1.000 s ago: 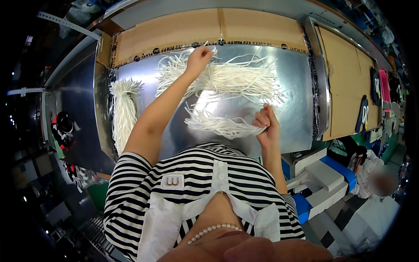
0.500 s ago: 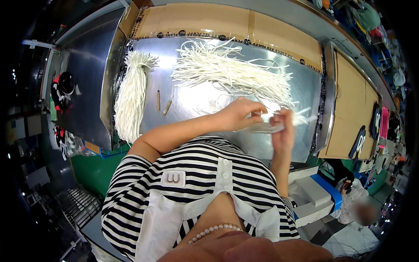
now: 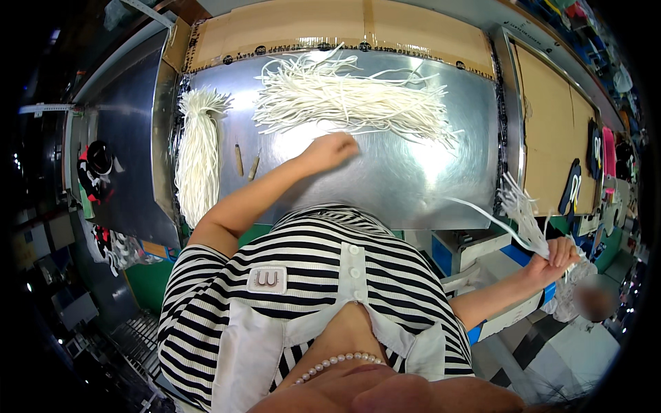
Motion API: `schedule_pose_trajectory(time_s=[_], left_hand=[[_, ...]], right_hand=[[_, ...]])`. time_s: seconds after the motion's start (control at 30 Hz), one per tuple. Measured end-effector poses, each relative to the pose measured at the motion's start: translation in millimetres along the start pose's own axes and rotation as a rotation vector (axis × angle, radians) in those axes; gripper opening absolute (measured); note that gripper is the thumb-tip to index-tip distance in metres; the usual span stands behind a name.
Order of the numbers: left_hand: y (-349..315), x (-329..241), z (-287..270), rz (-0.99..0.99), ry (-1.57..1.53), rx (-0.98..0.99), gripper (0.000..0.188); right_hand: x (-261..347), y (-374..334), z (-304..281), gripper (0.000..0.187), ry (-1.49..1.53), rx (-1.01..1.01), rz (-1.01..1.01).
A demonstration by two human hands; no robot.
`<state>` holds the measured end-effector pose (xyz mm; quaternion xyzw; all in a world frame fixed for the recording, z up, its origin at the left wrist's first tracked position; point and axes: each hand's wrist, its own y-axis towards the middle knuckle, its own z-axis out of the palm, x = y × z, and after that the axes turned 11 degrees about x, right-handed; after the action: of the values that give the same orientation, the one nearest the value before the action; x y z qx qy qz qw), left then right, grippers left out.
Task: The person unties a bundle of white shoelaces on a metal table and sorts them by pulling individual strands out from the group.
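Observation:
My right hand is stretched out past the table's right front corner. Its fingers are closed around a bunch of white cords, and one long cord trails back over the table. Just below the large loose pile of white cords, my left hand hovers with curled fingers; whether a cord is in them is hidden. On the left of the table lies a white cord bundle, gathered near its far end. Two small tools with wooden handles, one and another, lie beside it.
Cardboard lines the back of the shiny metal table. A metal-edged cardboard panel stands at the right, with dark gloves on it. Below the right corner are white and blue boxes. Another person is at the far right.
My right hand has moved right and nearer, off the table, with the bunch of cords. My left hand has drawn away to the left, toward the loose pile.

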<state>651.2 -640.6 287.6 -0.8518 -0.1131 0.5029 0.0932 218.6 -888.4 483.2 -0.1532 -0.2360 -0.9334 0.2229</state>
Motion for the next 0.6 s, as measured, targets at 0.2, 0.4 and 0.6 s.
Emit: schedule_pose_trajectory(time_s=[0.2, 0.4, 0.6], left_hand=[[52.0, 18.3, -13.5, -0.323, 0.205, -0.454, 0.029], [47.6, 17.7, -23.0, -0.238, -0.253, -0.532, 0.024], [8.5, -74.5, -63.7, 0.114, -0.638, -0.231, 0.015]], right_hand=[[-102.8, 4.6, -14.0, 0.024, 0.219, -0.247, 0.141], [-193.5, 2.0, -10.8, 0.016, 0.309, -0.369, 0.439], [-280.9, 11.2, 19.1, 0.032, 0.101, -0.418, 0.835]])
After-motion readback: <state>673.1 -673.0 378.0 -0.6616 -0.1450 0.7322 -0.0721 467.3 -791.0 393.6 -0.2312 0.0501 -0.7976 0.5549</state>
